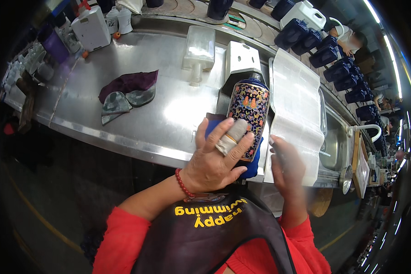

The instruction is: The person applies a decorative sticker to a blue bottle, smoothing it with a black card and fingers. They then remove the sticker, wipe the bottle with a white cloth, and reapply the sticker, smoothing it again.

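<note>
A dark blue bottle [250, 104] with a dense, colourful floral pattern lies tilted in front of me, its neck pointing away. My left hand [217, 157] rests on the lower part of its face, fingers spread, one of them wrapped in a pale cloth sleeve. A red bead bracelet circles that wrist. My right hand [287, 166] is beside the bottle's lower right, apart from it and smeared by motion; whether it holds anything does not show. Blue cloth [252, 168] shows under the bottle's near end. Beyond its neck is a white block-like holder [243, 58] with holes.
A white sheet [297, 105] covers the right side of the metal bench [155, 123]; a sink [335, 137] lies beyond. Left are a purple cloth [129, 84] with grey-green curved pieces [115, 106], and a clear bottle [199, 48]. Dark blue bottles [291, 34] line the conveyor behind.
</note>
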{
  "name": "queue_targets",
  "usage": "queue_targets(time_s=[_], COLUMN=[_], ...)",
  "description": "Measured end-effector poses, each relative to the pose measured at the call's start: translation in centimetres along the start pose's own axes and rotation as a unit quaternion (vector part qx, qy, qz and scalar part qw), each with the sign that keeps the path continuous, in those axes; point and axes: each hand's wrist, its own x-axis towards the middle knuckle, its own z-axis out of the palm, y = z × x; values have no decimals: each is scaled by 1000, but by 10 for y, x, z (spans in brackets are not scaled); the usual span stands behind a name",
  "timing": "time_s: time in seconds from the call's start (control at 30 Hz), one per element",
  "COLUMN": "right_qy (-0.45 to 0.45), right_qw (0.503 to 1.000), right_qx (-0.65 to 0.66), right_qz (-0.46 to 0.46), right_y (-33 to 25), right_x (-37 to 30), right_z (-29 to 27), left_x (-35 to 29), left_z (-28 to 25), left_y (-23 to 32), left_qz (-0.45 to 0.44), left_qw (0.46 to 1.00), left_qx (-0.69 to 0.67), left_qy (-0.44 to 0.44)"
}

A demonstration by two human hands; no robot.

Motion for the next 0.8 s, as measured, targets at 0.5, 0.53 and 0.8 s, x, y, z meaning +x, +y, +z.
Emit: queue_targets(time_s=[0.5, 0.53, 0.8], right_qy=[-204, -232, -116], right_qw=[916, 934, 953], right_qx=[-71, -5, 18], right_qz=[-339, -270, -280], right_y=[-25, -26, -9], right_x=[117, 107, 55], right_z=[4, 2, 0], left_x=[-18, -18, -6], left_z=[14, 14, 10], left_y=[-11, -12, -6], left_qz=[-142, -140, -94], left_qw=[989, 990, 995], left_qx=[-28, -30, 20], left_qy=[6, 13, 5])
